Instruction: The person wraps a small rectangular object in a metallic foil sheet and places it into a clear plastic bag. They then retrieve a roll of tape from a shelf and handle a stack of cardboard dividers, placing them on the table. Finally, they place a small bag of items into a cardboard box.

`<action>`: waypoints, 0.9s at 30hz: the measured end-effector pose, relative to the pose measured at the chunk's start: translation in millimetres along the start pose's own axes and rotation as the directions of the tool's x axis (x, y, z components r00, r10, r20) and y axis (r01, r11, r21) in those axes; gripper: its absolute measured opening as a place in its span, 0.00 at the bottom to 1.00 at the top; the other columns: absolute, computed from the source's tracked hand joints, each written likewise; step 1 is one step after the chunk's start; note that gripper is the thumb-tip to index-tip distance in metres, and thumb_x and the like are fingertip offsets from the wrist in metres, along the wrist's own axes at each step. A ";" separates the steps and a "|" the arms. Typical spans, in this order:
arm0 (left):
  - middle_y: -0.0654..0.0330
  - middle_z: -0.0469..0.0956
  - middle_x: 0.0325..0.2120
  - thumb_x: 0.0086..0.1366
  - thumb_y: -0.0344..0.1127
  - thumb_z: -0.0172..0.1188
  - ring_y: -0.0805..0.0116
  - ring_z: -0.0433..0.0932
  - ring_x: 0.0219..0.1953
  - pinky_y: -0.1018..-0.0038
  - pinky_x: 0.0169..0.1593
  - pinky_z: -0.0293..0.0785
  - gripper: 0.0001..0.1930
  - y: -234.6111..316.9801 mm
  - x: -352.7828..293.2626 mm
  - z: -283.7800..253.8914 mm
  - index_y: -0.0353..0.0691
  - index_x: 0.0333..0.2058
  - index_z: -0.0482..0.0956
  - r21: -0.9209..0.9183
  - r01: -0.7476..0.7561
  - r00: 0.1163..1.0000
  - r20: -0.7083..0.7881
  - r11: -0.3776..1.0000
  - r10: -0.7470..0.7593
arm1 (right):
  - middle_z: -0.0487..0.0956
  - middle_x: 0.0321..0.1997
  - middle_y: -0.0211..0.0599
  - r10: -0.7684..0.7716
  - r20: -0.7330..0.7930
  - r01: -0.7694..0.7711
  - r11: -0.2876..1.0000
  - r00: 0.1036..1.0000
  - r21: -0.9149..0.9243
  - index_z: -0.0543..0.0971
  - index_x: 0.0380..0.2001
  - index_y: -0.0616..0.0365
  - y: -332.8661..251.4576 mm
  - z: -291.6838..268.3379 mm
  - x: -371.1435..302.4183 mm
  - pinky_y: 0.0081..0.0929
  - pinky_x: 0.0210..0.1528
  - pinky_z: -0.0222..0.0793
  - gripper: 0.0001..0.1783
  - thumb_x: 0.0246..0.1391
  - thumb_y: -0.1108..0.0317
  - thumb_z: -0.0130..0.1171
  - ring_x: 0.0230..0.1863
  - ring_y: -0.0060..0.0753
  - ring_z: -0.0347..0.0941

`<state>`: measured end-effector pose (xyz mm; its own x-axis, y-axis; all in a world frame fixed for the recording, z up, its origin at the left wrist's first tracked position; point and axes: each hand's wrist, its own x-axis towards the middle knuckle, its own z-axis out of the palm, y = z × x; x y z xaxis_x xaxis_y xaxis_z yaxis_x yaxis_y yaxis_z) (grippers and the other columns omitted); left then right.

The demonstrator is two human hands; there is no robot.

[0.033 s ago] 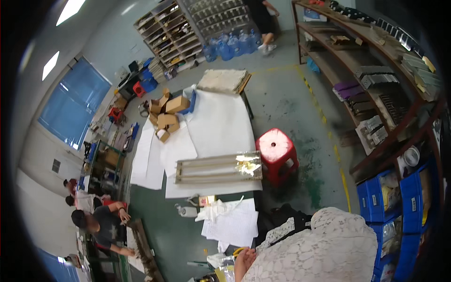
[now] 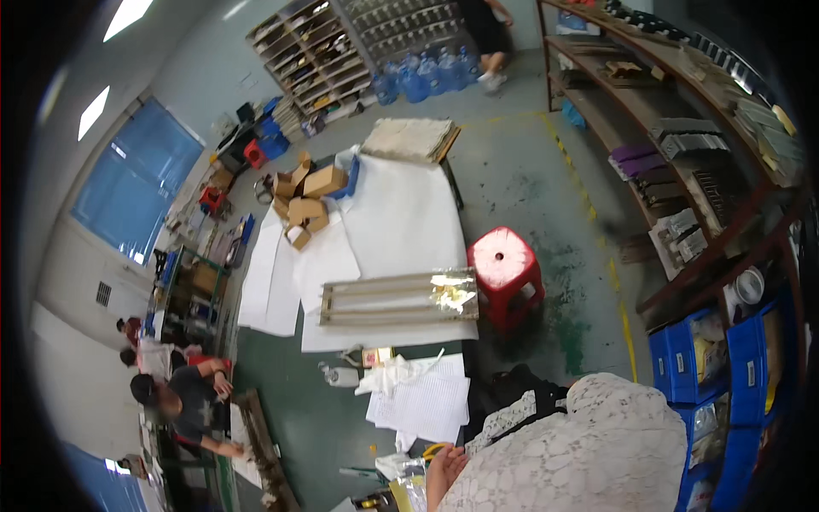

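Observation:
At the lower edge one hand shows, which I take for my left hand (image 2: 446, 472). Its fingers are curled in beside the white lace-patterned cloth (image 2: 572, 456); whatever they hold, if anything, is too small to make out. A yellow loop handle (image 2: 433, 450) lies against the back of this hand. Just left of it are a clear plastic packet with yellow (image 2: 409, 489) and a crumpled white cloth (image 2: 392, 465). Printed paper sheets (image 2: 424, 404) lie beyond, with white gloves or rags (image 2: 394, 375) on top. My right hand is not in view.
A long metal frame (image 2: 375, 321) lies on white sheeting (image 2: 409, 222), near cardboard boxes (image 2: 308, 213). A red stool (image 2: 503, 256) stands beside the table. Blue bins (image 2: 682, 363) and shelves (image 2: 597, 72) line the right. A co-worker (image 2: 192, 405) handles a long piece (image 2: 256, 444) at left.
The view has shifted slightly. The co-worker at left has moved an arm a little along the long piece. My left hand stays in nearly the same place.

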<state>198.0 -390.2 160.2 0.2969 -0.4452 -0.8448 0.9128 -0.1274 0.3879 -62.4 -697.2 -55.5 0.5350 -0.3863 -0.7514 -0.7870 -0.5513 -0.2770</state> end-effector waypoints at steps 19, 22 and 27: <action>0.49 0.79 0.29 0.64 0.36 0.46 0.63 0.79 0.26 0.72 0.28 0.76 0.16 -258.0 30.1 -118.9 0.28 0.42 0.74 -0.110 -0.019 0.842 -0.538 0.994 -0.044 | 0.80 0.42 0.34 0.079 0.139 0.074 0.542 0.987 -0.837 0.82 0.36 0.51 -25.9 -161.7 34.9 0.43 0.37 0.72 0.15 0.50 0.57 0.54 0.44 0.40 0.77; 0.48 0.79 0.27 0.61 0.36 0.50 0.61 0.80 0.26 0.71 0.27 0.75 0.15 -315.1 30.9 -95.9 0.28 0.39 0.76 -0.135 0.188 0.815 -0.532 0.973 -0.231 | 0.80 0.39 0.44 -0.166 0.110 0.190 0.608 0.980 -0.771 0.81 0.33 0.57 -76.7 -188.8 53.9 0.46 0.40 0.71 0.18 0.48 0.54 0.55 0.40 0.50 0.77; 0.45 0.79 0.25 0.55 0.36 0.55 0.56 0.81 0.28 0.65 0.29 0.73 0.16 -390.3 61.4 -22.4 0.27 0.36 0.78 0.181 -0.249 0.820 -0.483 0.951 0.307 | 0.79 0.29 0.51 -0.494 0.301 0.555 0.520 0.815 -0.649 0.79 0.23 0.62 -185.9 -200.2 67.2 0.45 0.37 0.70 0.20 0.51 0.53 0.54 0.33 0.52 0.76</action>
<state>-133.8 -347.9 -51.4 0.6591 0.0242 -0.7517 0.7436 -0.1707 0.6465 181.4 -768.8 65.4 0.7328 0.1803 -0.6561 0.0874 -0.9812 -0.1720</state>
